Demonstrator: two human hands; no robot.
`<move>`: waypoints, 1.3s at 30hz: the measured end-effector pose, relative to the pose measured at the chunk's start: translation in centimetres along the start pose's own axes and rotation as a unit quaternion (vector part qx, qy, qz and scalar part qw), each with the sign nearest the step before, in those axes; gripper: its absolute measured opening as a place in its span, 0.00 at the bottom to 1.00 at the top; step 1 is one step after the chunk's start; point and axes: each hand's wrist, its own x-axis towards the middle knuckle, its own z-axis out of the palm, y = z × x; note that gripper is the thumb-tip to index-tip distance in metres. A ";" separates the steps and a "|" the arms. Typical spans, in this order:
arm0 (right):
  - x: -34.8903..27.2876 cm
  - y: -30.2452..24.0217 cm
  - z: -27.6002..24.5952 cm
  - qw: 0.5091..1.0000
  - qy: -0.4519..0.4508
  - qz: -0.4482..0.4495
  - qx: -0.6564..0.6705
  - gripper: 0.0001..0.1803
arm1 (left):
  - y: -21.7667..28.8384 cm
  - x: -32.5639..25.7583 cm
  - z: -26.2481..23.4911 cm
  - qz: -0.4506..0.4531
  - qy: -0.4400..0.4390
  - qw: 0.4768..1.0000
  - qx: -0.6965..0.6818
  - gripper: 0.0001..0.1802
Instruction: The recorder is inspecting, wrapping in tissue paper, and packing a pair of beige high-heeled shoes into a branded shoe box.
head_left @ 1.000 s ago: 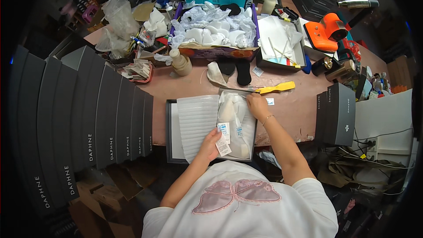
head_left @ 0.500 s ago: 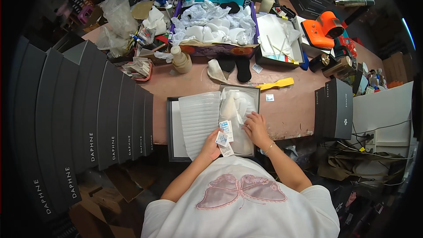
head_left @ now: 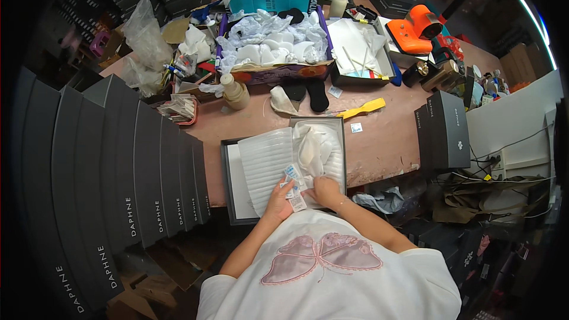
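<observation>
An open dark grey box [head_left: 343,148] lies in front of me, with a sheet of ribbed white foam [head_left: 265,157] spread over its left part. Several small white tags with blue print [head_left: 294,192] are pinched in my left hand [head_left: 278,201], over the middle of the box. My right hand [head_left: 326,191] is closed, knuckles up, just right of the tags, at the near end of the crumpled white wrapping [head_left: 309,148] in the right part. What its fingers grip is hidden.
Tall stacks of dark boxes [head_left: 121,160] flank me on the left, a smaller stack [head_left: 444,130] on the right. Beyond the open box lie a yellow tool [head_left: 364,108], dark insoles [head_left: 318,95] and a carton of crumpled paper [head_left: 278,73]. A cream bottle [head_left: 235,92] stands behind left.
My right hand has moved left and nearer me, and its fingers have curled closed beside the tags. The tags in my left hand have shifted. The whole view has tilted slightly.
</observation>
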 end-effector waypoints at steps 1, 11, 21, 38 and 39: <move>0.6 -0.2 0.2 1.000 -0.014 0.019 -0.004 0.20 | 0.3 0.1 -0.4 0.003 0.016 1.000 -0.022 0.16; -4.4 3.5 -16.1 0.959 0.146 0.102 0.219 0.14 | 2.3 -0.1 0.0 0.061 0.068 0.996 0.002 0.20; 0.5 13.6 -13.3 0.969 0.236 0.072 -0.001 0.28 | -1.4 1.7 3.1 0.070 0.094 0.991 0.071 0.27; -7.0 6.1 -10.5 0.583 0.268 0.140 0.754 0.05 | -5.6 9.2 0.7 0.260 0.197 0.860 0.393 0.31; -8.0 5.9 -10.2 0.573 0.279 0.150 0.756 0.05 | -5.5 9.6 2.0 0.240 0.206 0.853 0.416 0.32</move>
